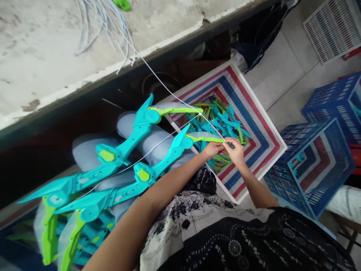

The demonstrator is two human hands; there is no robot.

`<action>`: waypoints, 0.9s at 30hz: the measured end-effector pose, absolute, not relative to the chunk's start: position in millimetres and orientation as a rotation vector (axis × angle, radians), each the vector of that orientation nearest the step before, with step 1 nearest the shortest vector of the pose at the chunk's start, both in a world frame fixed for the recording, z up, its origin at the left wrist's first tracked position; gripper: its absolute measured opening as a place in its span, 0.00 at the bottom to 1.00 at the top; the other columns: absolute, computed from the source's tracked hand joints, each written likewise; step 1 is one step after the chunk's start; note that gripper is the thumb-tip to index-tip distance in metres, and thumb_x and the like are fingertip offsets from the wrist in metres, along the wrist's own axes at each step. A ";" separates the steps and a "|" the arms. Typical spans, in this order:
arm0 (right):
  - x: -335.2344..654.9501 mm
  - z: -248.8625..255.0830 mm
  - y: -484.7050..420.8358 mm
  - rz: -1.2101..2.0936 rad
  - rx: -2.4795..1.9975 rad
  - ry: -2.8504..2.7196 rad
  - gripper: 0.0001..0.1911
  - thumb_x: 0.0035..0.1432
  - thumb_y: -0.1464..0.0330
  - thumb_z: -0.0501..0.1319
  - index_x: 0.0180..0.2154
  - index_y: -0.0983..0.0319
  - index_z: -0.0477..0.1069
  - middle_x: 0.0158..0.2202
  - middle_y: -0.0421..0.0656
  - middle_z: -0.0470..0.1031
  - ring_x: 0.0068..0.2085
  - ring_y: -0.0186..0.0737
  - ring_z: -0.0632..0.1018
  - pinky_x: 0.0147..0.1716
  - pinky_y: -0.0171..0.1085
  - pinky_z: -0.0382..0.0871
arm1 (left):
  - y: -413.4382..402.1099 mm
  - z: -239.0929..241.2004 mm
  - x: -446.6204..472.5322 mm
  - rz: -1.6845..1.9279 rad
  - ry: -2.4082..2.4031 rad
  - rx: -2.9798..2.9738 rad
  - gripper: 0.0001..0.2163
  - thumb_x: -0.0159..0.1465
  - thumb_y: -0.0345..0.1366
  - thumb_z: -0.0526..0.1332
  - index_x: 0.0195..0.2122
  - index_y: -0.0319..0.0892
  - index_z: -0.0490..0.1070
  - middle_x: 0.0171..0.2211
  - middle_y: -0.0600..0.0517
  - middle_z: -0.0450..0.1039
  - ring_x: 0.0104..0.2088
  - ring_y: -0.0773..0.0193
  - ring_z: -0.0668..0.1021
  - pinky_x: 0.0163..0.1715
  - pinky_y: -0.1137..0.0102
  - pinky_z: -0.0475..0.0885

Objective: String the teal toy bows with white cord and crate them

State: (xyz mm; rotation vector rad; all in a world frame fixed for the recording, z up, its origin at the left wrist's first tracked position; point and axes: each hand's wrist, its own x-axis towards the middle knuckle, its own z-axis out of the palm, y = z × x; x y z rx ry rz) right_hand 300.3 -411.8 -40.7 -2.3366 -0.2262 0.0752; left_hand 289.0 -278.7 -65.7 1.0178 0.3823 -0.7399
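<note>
Two turquoise and lime-green toy bows lie side by side across my lap. The nearer toy bow (162,160) has its green limb tip at my fingers. My left hand (214,149) is closed around that tip. Against it, my right hand (234,151) pinches a white cord (169,89) between thumb and fingertips. The cord runs taut from the table edge, past the tip of the farther toy bow (121,150), to my fingers. Another stretch of cord slants from the farther bow's tip toward its other end. My fingers hide the exact attachment at the nearer tip.
A striped, white-rimmed bin (261,124) holding several bow parts stands beyond my hands. More bows are piled at lower left. Loose white cords (105,22) hang over the worn table (42,56). Blue crates (318,169) and a white basket (334,30) stand at right.
</note>
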 end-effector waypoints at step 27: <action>284.1 25.5 -246.5 -0.023 -2.062 -1.561 0.11 0.65 0.67 0.56 0.45 0.61 0.73 0.39 0.47 0.77 0.42 0.42 0.75 0.46 0.42 0.69 | -104.9 71.9 4.1 0.357 0.830 0.830 0.10 0.52 0.41 0.73 0.31 0.42 0.80 0.25 0.48 0.79 0.31 0.56 0.81 0.37 0.61 0.76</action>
